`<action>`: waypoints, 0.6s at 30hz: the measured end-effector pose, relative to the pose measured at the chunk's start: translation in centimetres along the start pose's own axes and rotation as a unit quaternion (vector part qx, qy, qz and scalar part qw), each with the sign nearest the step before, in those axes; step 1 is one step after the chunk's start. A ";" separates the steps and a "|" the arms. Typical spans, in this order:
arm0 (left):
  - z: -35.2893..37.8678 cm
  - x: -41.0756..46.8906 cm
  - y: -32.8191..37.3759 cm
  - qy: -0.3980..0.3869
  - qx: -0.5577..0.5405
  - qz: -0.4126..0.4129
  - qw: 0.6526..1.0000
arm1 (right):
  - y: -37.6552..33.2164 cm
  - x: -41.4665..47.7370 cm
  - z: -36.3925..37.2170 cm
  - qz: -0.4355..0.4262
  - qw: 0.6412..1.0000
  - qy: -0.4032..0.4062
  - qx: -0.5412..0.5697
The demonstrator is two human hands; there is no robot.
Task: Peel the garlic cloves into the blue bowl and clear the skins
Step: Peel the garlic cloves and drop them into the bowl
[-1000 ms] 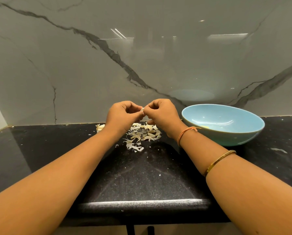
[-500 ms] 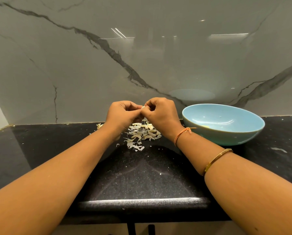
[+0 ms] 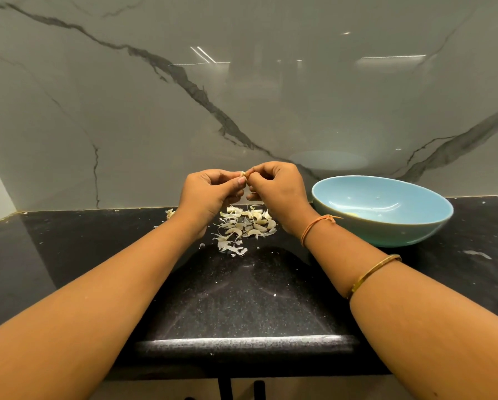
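Note:
My left hand [image 3: 208,194] and my right hand [image 3: 279,192] meet in the air above the black counter, both pinching one small garlic clove [image 3: 244,174] between their fingertips. Below them lies a heap of garlic cloves and loose papery skins [image 3: 246,225]. The blue bowl [image 3: 386,223] stands to the right of my right wrist, with a pale peeled clove [image 3: 350,215] low inside it. Most of the held clove is hidden by my fingers.
A grey marble-look wall [image 3: 242,96] rises straight behind the black counter [image 3: 242,298]. A stray bit of skin [image 3: 169,213] lies left of my left hand. Small flecks dot the counter at the right [image 3: 477,254]. The counter's front edge [image 3: 242,343] is near me.
Both hands have lifted slightly and stay together on the clove, fingers working at its tip. The heap and the bowl have not moved.

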State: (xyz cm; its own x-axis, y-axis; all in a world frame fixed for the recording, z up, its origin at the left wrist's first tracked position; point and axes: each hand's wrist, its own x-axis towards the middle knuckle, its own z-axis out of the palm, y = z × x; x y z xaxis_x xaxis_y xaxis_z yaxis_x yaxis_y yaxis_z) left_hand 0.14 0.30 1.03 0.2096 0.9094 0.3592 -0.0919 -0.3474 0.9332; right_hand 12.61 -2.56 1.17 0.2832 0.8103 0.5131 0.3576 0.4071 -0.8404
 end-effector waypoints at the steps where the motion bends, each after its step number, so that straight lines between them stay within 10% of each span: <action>1: 0.0 0.1 0.0 0.002 -0.003 0.000 1.000 | -0.1 0.0 0.0 0.015 0.999 -0.007 0.029; 7: 0.0 0.2 -0.3 0.007 0.012 0.010 1.000 | -0.2 0.0 -0.2 0.037 0.997 -0.028 0.066; 18: 0.1 0.2 -0.4 0.018 0.169 0.121 0.978 | 0.0 0.1 -0.3 -0.102 0.973 -0.023 -0.207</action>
State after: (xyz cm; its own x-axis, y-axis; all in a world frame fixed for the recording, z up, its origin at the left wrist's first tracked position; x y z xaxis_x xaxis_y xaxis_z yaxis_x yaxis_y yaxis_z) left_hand 0.34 0.60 0.78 0.1872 0.7967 0.5746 0.1930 -0.6034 0.7738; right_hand 12.85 -2.61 1.28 0.1308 0.7522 0.6458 0.7324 0.3657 -0.5743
